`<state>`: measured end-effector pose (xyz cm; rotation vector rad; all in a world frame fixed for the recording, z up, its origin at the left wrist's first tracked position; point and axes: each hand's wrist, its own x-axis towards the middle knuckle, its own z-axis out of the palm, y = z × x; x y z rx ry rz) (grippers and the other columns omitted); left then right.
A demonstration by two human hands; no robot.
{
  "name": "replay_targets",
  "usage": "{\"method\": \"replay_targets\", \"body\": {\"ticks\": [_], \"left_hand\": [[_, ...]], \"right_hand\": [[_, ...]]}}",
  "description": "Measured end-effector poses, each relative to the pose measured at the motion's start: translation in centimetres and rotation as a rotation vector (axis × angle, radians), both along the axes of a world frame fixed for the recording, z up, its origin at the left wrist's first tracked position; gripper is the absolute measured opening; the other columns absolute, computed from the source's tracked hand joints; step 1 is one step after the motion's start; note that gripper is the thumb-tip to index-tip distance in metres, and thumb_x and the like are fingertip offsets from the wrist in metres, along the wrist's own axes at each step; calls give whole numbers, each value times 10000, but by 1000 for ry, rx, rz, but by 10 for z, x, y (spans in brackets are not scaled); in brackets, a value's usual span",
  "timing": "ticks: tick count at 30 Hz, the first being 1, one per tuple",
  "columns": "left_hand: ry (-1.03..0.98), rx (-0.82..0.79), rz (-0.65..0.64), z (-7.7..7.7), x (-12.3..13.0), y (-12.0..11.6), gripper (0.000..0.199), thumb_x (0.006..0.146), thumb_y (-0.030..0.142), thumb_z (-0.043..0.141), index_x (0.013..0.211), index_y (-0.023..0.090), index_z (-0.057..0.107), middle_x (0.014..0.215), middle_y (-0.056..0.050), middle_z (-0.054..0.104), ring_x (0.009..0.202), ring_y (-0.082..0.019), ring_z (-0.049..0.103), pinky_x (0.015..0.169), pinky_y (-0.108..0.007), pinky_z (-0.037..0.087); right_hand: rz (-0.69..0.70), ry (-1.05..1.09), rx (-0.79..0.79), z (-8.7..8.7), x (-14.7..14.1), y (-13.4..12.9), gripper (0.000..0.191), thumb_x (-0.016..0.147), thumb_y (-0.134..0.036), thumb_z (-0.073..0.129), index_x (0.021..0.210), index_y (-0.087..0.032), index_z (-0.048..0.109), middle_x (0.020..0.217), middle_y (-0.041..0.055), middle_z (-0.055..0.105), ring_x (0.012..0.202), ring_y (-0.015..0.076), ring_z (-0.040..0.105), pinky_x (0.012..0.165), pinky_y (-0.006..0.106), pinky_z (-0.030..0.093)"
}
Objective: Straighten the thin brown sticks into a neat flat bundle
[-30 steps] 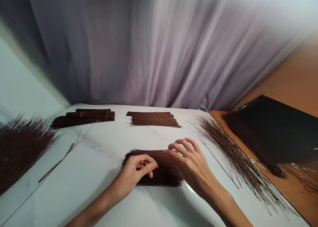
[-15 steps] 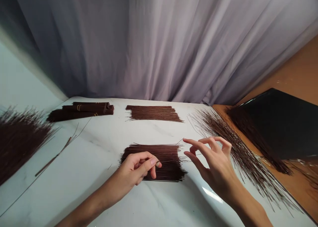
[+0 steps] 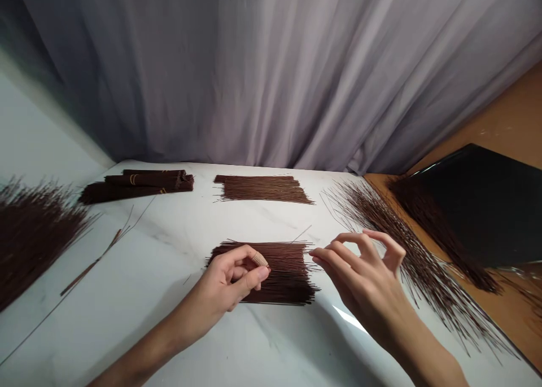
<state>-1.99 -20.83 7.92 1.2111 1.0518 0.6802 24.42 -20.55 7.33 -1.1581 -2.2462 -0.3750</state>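
Observation:
Dark brown thin sticks lie side by side in a near pile [image 3: 283,274] at the middle of the white table. Over its left part, my left hand [image 3: 239,277] is closed, thumb and forefinger pinched together; what they hold, if anything, is too small to name. A pale wrap covers one of its fingertips. My right hand [image 3: 359,268] is at the pile's right edge, with thumb and forefinger pressed together near the stick ends. Whatever is in that pinch cannot be made out. One thin stick [image 3: 301,233] pokes out beyond the pile's back edge.
Behind lies a flatter stick pile [image 3: 262,189]. Tied bundles [image 3: 139,185] rest at the back left, near a loose heap [image 3: 34,237] and a few stray sticks [image 3: 93,262]. Long sticks [image 3: 406,251] spread along the right edge, beside a black sheet [image 3: 486,206]. A grey curtain [image 3: 254,76] hangs behind.
My right thumb and forefinger, apart before, have come together. My left forefinger has curled, showing its wrap. A thin stick near my right fingertip now lies at the pile's back edge.

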Motion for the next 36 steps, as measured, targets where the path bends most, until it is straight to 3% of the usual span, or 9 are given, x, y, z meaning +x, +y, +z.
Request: {"method": "replay_targets", "body": {"ticks": [5, 10, 17, 22, 28, 32, 36], "left_hand": [[-108, -82, -13, -1, 2, 0, 255, 940, 452, 659, 956, 198, 661, 795, 12, 581, 522, -54, 331, 442, -188, 165], [-145, -154, -8, 11, 3, -2, 265, 926, 439, 683, 918, 174, 673, 757, 19, 565, 502, -44, 293, 448, -200, 154], [-175, -214, -25, 11, 2, -4, 273, 934, 441, 674, 902, 171, 655, 788, 21, 557, 490, -29, 277, 446, -205, 136], [-102, -168, -20, 13, 4, -1, 283, 924, 465, 681, 928, 184, 642, 764, 30, 556, 495, -37, 324, 432, -187, 139], [-44, -18, 6, 2, 6, 1, 272, 929, 449, 671, 905, 181, 634, 753, 11, 613, 528, -71, 460, 437, -190, 233], [-13, 82, 12, 2, 5, -2, 231, 947, 420, 646, 880, 200, 668, 764, 6, 626, 684, -126, 536, 582, -219, 390], [57, 124, -86, 7, 5, -9, 221, 961, 402, 620, 867, 210, 676, 792, 5, 629, 776, -158, 549, 695, -250, 415]], "right_hand": [[69, -85, 9, 1, -9, -7, 247, 1006, -62, 465, 1091, -194, 655, 924, 42, 735, 1036, 257, 603, 1053, 490, 256], [147, 56, -39, 9, -19, -8, 162, 1034, -179, 528, 1046, -257, 669, 863, -3, 730, 920, 223, 619, 1014, 468, 282], [169, 217, -130, 8, -22, -11, 172, 1042, -204, 532, 1037, -285, 684, 829, -20, 710, 894, 202, 621, 1010, 479, 277], [220, 295, -225, 12, -24, -12, 179, 1024, -173, 544, 1061, -269, 690, 849, -8, 689, 876, 190, 597, 999, 462, 301], [310, 338, -397, 13, -27, -16, 121, 979, -137, 613, 998, -243, 668, 856, -13, 684, 755, 153, 578, 906, 400, 385], [281, 430, -604, 7, -25, -14, 131, 1025, -223, 562, 951, -237, 670, 849, 3, 673, 770, 162, 585, 760, 332, 445], [325, 474, -823, 1, -23, 4, 180, 1028, -294, 572, 901, -217, 676, 889, 14, 673, 811, 153, 614, 730, 281, 499]]}}
